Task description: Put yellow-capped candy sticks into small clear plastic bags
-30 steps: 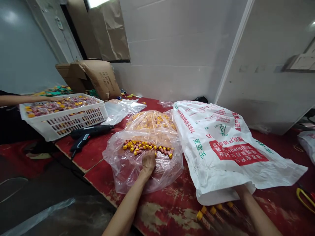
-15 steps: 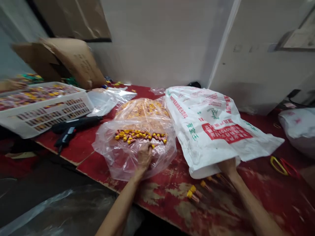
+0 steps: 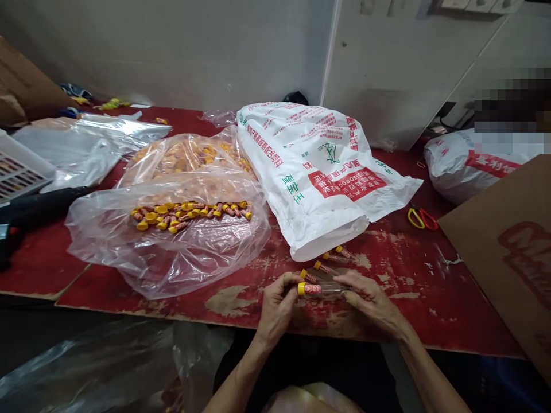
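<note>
My left hand (image 3: 279, 304) pinches the yellow cap (image 3: 302, 288) of a small piece with a pinkish, patterned body. My right hand (image 3: 372, 299) grips the far end of a clear tube (image 3: 331, 289) lying sideways in line with that cap, and the pinkish body shows inside the tube. Just behind my hands, several similar yellow-capped tubes (image 3: 323, 267) lie on the table. Beyond them rests the mouth of a white printed sack (image 3: 331, 189). To the left, loose yellow-capped pieces (image 3: 189, 213) are heaped on a clear plastic bag (image 3: 202, 252).
Yellow-and-red-handled scissors (image 3: 422, 219) and a cardboard box (image 3: 499, 246) are at the right. Another white sack (image 3: 465, 160) and part of a person are behind the box. A black tool (image 3: 43, 206) and a white basket (image 3: 21, 163) stand at the left of the red table (image 3: 387, 327).
My left hand has left the heap with a capped piece, and my right hand has come out of the sack's mouth. Both now meet at one tube. The view has swung right.
</note>
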A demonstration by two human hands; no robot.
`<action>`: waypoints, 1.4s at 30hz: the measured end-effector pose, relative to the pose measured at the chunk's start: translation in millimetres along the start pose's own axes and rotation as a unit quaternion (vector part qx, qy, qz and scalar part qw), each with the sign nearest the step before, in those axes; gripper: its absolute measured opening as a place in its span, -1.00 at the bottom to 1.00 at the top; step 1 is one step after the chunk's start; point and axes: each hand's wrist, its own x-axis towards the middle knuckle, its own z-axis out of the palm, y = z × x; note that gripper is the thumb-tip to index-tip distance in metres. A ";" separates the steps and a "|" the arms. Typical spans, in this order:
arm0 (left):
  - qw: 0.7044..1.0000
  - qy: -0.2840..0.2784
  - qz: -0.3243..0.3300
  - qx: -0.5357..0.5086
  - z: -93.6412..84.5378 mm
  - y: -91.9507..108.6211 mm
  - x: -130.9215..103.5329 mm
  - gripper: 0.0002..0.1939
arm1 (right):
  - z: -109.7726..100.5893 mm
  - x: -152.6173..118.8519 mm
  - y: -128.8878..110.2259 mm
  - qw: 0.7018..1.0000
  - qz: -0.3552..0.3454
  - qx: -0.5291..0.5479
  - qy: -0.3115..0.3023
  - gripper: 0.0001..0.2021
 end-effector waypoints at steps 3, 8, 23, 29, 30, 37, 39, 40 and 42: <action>1.000 -0.003 0.010 0.012 -2.8 0.1 0.1 -0.88 | 1.8 -2.3 0.4 1.000 -0.014 -0.015 -0.004 -0.68; 0.998 -0.018 0.037 0.041 3.3 -5.9 -6.5 -0.85 | 17.3 -1.5 -6.5 0.996 -0.070 -0.050 0.020 -0.72; 0.990 0.089 0.046 0.099 -18.5 22.0 12.7 -0.84 | 12.7 2.0 39.7 0.969 0.127 0.033 0.209 -0.61; 0.852 0.268 0.074 0.443 -105.5 22.9 88.3 -0.80 | -23.3 18.1 116.8 0.918 0.103 -0.315 0.218 -0.45; 0.848 0.251 0.069 0.461 -115.5 20.1 104.9 -0.79 | -23.3 19.4 122.0 0.905 0.087 -0.358 0.212 -0.47; 0.852 0.099 0.073 0.508 -123.6 -3.4 177.4 -0.73 | -14.6 60.8 99.6 0.895 -0.018 -0.384 0.227 -0.64; 0.853 0.087 0.077 0.509 -123.6 -8.2 177.2 -0.73 | -17.6 88.9 92.4 0.913 -0.020 -0.351 0.205 -0.67; 0.853 0.086 0.078 0.508 -124.7 -9.9 174.5 -0.74 | -19.6 104.2 90.6 0.921 -0.009 -0.337 0.192 -0.68; 0.855 0.091 0.077 0.505 -128.5 -11.3 166.0 -0.79 | -23.3 133.9 90.4 0.935 0.015 -0.310 0.172 -0.70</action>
